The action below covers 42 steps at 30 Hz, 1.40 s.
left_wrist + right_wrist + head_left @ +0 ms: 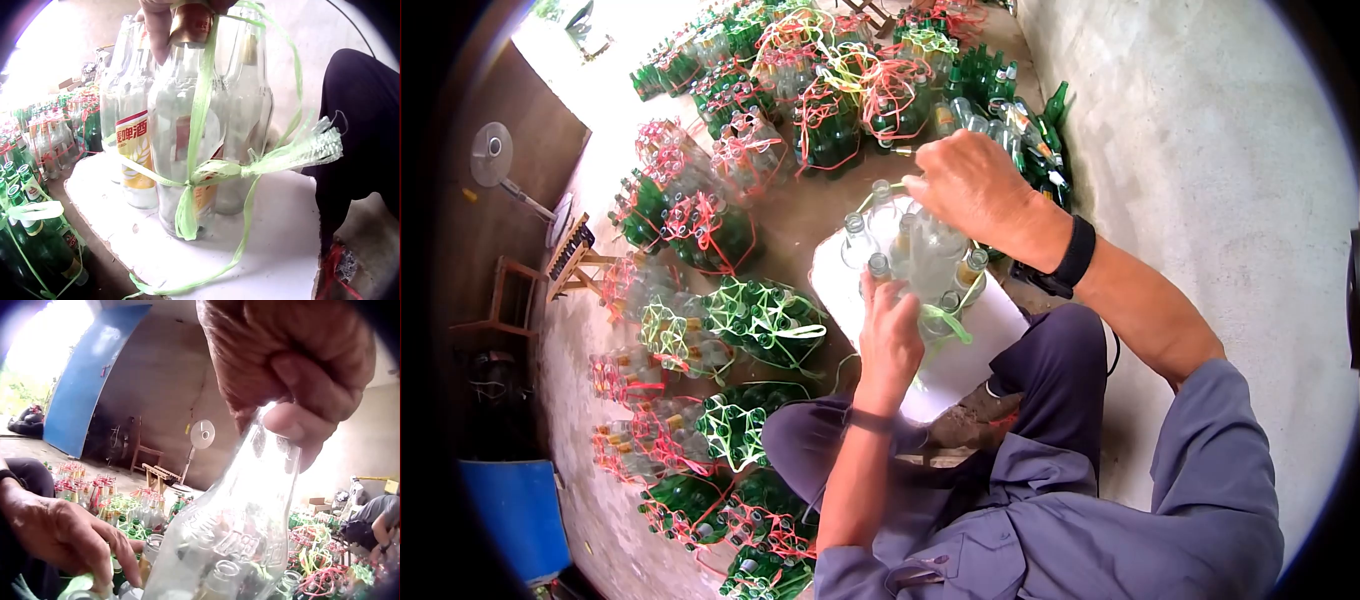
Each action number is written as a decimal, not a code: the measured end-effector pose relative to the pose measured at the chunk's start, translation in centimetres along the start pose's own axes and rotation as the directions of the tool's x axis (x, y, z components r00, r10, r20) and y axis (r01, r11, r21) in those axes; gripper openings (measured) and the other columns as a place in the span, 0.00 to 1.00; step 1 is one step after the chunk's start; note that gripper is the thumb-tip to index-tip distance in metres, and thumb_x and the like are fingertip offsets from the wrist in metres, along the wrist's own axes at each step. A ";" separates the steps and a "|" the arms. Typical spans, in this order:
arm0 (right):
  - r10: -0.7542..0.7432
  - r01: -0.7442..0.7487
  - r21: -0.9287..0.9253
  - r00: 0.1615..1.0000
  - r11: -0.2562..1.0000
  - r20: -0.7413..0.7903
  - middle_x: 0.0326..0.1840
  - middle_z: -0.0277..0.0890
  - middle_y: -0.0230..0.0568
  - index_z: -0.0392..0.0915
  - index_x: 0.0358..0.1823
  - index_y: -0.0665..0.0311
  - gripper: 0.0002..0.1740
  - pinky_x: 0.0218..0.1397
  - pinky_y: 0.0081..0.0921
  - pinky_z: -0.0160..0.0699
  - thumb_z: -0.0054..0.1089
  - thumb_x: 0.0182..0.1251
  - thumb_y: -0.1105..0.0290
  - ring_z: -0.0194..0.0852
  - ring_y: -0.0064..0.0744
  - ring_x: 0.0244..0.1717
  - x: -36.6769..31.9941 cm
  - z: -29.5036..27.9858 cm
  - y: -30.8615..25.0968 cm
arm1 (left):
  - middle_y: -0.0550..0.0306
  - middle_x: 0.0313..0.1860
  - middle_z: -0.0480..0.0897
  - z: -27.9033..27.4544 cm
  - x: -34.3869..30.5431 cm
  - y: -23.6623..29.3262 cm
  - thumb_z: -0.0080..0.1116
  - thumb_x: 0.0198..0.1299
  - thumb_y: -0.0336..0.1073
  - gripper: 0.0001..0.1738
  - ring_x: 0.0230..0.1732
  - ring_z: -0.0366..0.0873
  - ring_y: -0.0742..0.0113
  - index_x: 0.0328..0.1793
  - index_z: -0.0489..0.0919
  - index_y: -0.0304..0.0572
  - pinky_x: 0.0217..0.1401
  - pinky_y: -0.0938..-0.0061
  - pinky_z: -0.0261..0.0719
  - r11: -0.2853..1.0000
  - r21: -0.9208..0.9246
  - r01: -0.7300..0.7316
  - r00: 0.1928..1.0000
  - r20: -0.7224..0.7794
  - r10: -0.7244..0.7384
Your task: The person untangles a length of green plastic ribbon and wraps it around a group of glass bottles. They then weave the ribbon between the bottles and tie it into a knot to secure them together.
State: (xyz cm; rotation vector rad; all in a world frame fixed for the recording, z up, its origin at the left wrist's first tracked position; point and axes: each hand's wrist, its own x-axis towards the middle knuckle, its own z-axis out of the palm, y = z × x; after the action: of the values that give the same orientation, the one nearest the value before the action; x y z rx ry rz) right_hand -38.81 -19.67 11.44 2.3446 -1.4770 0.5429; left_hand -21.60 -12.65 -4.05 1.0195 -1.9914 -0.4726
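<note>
My right hand (980,190) grips a clear glass bottle (231,534) by its neck, thumb and curled fingers around the top. That bottle leans over a cluster of clear bottles on a white board (1000,345). At the near side of the cluster, my left hand (892,335) has its fingers around the gold-foiled neck of a clear bottle (169,134). Light green plastic strap (215,170) circles the cluster and is knotted at the front, with a frayed tail sticking out. One strand runs up the bottle toward my left hand. Behind the front bottle stands one with a red-and-yellow label (134,147).
Many tied bundles of green bottles (765,320) and clear bottles stand on the floor to the left and ahead. Loose green bottles (1055,110) lie by the pale wall (1190,120) at right. A fan (202,434) and wooden chair (145,453) stand farther off. Another person (372,525) bends at right.
</note>
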 end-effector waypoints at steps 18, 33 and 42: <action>-0.001 -0.003 0.029 0.989 1.000 0.146 0.26 0.80 0.49 0.79 0.27 0.65 0.14 0.38 0.40 0.84 0.64 0.65 0.63 0.86 0.47 0.36 -2.8 -1.2 -0.6 | 0.40 0.51 0.79 0.0 -0.1 -0.3 0.51 0.56 0.18 0.06 0.69 0.68 0.27 0.37 0.76 0.34 0.74 0.46 0.66 0.999 0.043 -0.028 0.999 0.023 0.027; -0.247 0.247 0.012 0.969 0.969 -0.008 0.24 0.68 0.41 0.74 0.25 0.60 0.09 0.30 0.38 0.80 0.63 0.58 0.67 0.79 0.41 0.28 -2.1 0.8 -1.6 | 0.39 0.56 0.77 -0.1 -0.5 -0.3 0.50 0.55 0.18 0.09 0.74 0.61 0.21 0.40 0.77 0.35 0.67 0.46 0.73 0.999 0.048 -0.021 0.998 0.052 0.019; -0.282 0.279 0.089 0.959 0.956 0.026 0.25 0.77 0.46 0.75 0.28 0.64 0.15 0.39 0.42 0.82 0.60 0.68 0.61 0.82 0.48 0.33 -2.3 1.1 -2.1 | 0.42 0.56 0.76 0.0 -0.6 -0.8 0.50 0.56 0.18 0.10 0.75 0.61 0.23 0.42 0.77 0.38 0.53 0.50 0.84 0.993 0.101 -0.061 0.997 0.045 0.056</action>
State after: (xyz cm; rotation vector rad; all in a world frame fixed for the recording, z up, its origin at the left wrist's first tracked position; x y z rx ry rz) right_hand -37.70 -17.49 9.25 2.5849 -1.1258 0.4960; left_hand -21.03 -12.68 -4.86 1.0176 -2.0954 -0.3667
